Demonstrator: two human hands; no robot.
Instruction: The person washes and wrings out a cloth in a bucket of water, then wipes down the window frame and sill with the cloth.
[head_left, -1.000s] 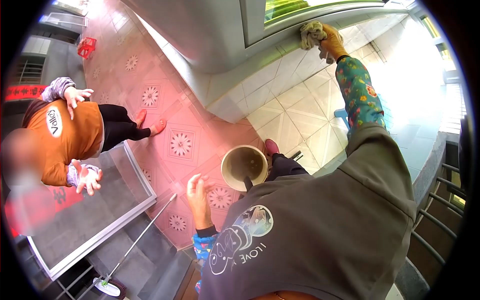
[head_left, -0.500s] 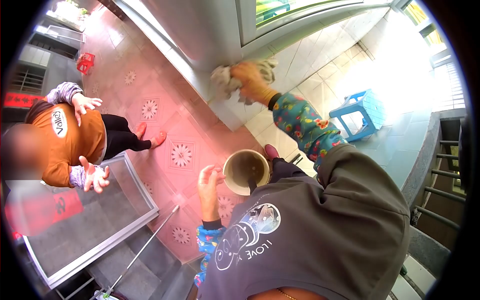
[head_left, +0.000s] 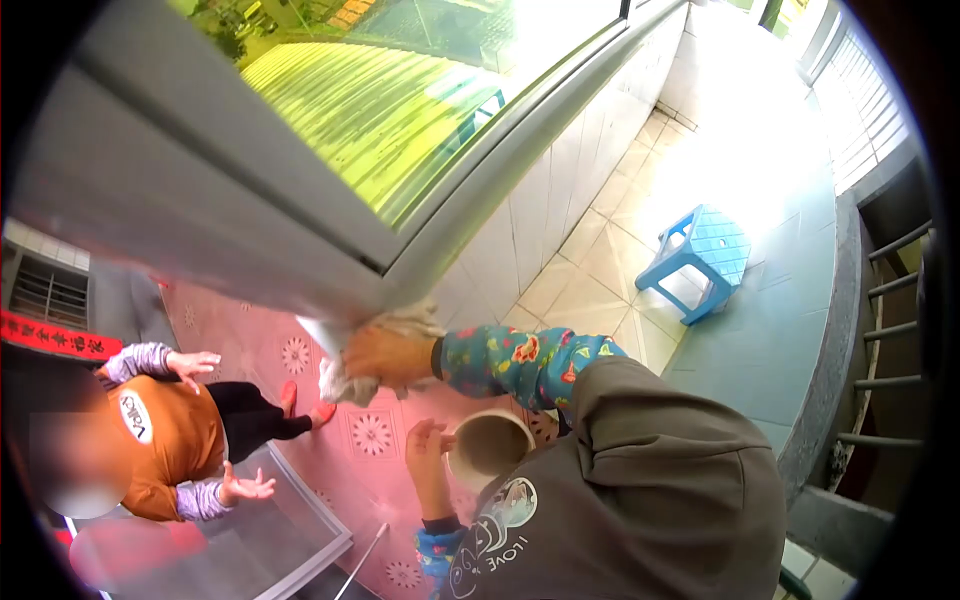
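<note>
My right hand (head_left: 390, 356) is closed on a pale, crumpled rag (head_left: 345, 387), at the lower edge of the white wall (head_left: 480, 245) below the window. Some of the rag sticks out above and below my fingers. Over the pink floor, my left hand (head_left: 428, 450) is held up with loosely bent fingers and nothing visible in it. Close beside that hand stands a cream-coloured bucket (head_left: 527, 432). Its inside looks dark and murky. Patterned sleeve covers reach both my wrists.
Another person in an orange top (head_left: 175, 425) stands at the left, both hands raised. A framed screen (head_left: 290, 530) leans near them, with a thin pole (head_left: 362, 560) beside it. A blue plastic stool (head_left: 705, 250) stands right, before metal railings (head_left: 890, 382).
My right hand has moved left and downward in view with the rag, as the view shifted and the window came closer. My left hand stays beside the bucket.
</note>
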